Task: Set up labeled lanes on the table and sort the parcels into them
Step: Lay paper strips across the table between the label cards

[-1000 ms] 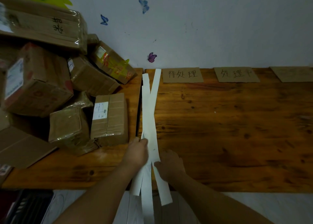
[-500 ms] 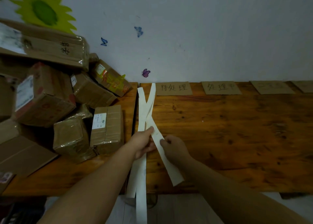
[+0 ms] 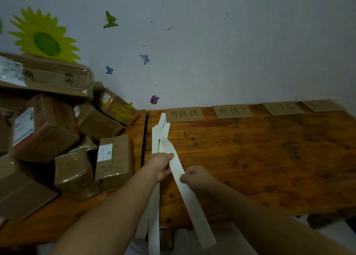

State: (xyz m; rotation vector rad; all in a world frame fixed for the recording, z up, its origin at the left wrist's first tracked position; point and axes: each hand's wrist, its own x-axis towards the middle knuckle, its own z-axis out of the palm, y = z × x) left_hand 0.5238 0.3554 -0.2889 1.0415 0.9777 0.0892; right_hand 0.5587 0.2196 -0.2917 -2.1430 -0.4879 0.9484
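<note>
Paper strips (image 3: 163, 137), white, long, flat and narrow, lie in a loose crossed bundle on the left part of a wooden counter (image 3: 260, 158), their far ends close to the wall and their near ends hanging over the front edge. The left hand (image 3: 162, 166) has its fingers curled round several of them at mid-length. The right hand (image 3: 194, 177), just beside it, pinches a single strip (image 3: 192, 200) with curled fingers; this one slants off to the right from the bundle and also droops past the edge. The counter is glossy orange-brown board with dark knots and grain. Along its back edge, against the wall, lie four cardboard labels (image 3: 184, 114), flat brown rectangles; the two nearest the strips carry dark handwritten characters, while the two farther right are too faint to read. Left of a dark seam in the counter, parcels (image 3: 46, 131) are heaped at angles: brown cardboard boxes, many wrapped in shiny clear tape, some with white printed stickers, one banded in yellow tape. On the pale wall above are a yellow-green sunflower decal (image 3: 45, 40) and small butterfly decals (image 3: 154, 99)
</note>
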